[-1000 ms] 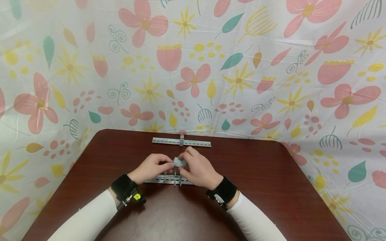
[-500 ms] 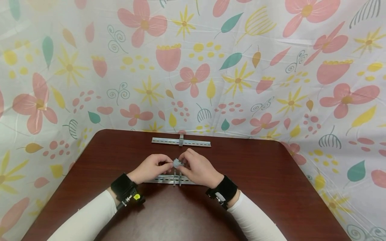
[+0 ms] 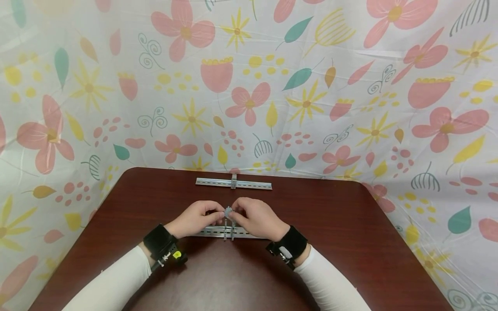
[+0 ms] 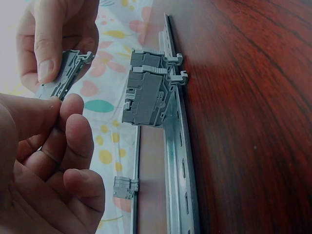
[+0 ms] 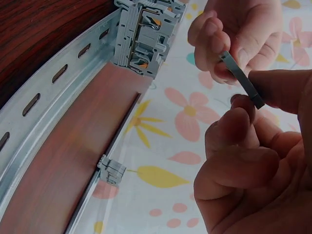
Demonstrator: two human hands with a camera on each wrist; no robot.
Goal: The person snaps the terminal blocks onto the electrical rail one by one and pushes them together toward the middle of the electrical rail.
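A thin grey terminal block is held above the near metal DIN rail. My left hand pinches one end between thumb and forefinger. At the other end my right hand pinches it likewise; its thumb lies along the flat side in the left wrist view. Seen edge-on in the right wrist view, the held terminal block slants between both hands. Grey terminal blocks sit clipped upright on the near rail, a small gap between them, just below my hands.
Further back on the dark red wooden table lies a second slotted rail, carrying a small grey cluster of clipped parts. A flower-printed cloth hangs behind the table.
The terminal block has turned between my fingers and shows a smaller face in the head view. My right hand has shifted its grip and come slightly lower; the left hand has barely moved.
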